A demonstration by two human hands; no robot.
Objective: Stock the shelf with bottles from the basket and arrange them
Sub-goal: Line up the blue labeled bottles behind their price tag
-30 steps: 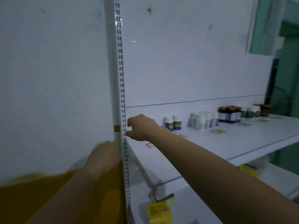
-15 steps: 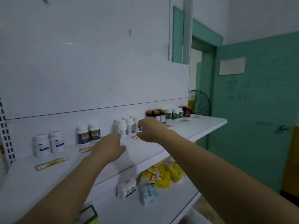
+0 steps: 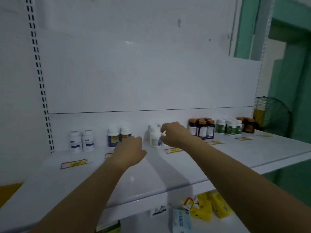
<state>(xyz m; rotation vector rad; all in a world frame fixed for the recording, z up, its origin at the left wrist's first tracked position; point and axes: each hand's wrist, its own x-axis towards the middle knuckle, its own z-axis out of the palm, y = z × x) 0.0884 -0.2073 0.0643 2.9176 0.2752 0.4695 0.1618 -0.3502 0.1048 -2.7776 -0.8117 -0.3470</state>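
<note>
head view showed the white shelf [image 3: 235, 158] with bottles along its back wall. left hand [image 3: 128, 153] hovered loosely curled, holding nothing, before the blue-labelled bottles [image 3: 117, 137]. right hand [image 3: 175, 134] had fingers closed around a white bottle [image 3: 154, 137] standing mid-shelf.

1. The front part of the white shelf [image 3: 235, 158] is bare, so a hand can pass along it freely.
2. At the back wall stand bottle groups: white pair [image 3: 81, 141], blue-labelled pair [image 3: 117, 136], white bottles [image 3: 154, 136], dark bottles [image 3: 202, 128], green-labelled bottles [image 3: 227, 126].
3. Narrow gaps separate the groups.
4. Above the bottles the space is open.
5. Flat price tags [image 3: 74, 163] do not block.
</note>
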